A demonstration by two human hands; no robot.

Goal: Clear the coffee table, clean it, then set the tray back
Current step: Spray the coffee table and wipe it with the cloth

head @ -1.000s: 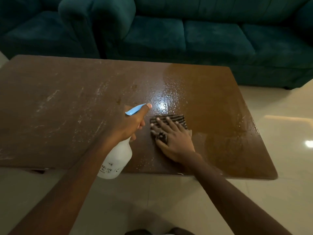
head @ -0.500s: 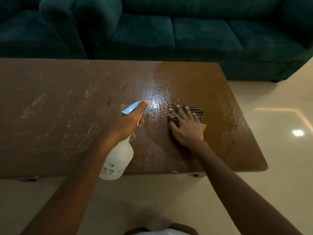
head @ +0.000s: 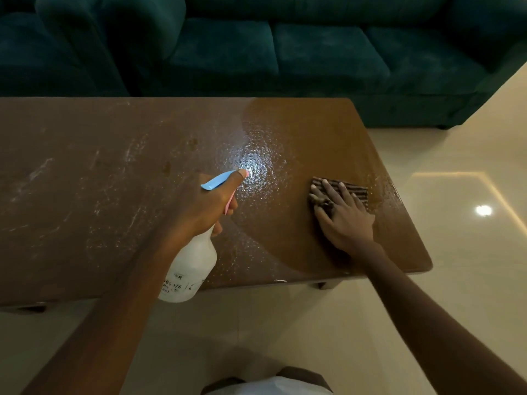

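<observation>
Tabletop [head: 85, 195] is glistening wet where the spread right hand [head: 342, 220] is pressing the cloth [head: 358, 192] at its right end, left hand [head: 199, 206] gripping the spray bottle [head: 194, 266] (tray unseen), so unwiped spray is likely risking streaks.

The brown rectangular wooden coffee table [head: 114, 195] stands on a glossy cream tiled floor [head: 470, 280]. Its right portion is wet and glistening, its left streaked whitish. A dark striped folded cloth [head: 356, 192] lies flat near the right edge.
</observation>
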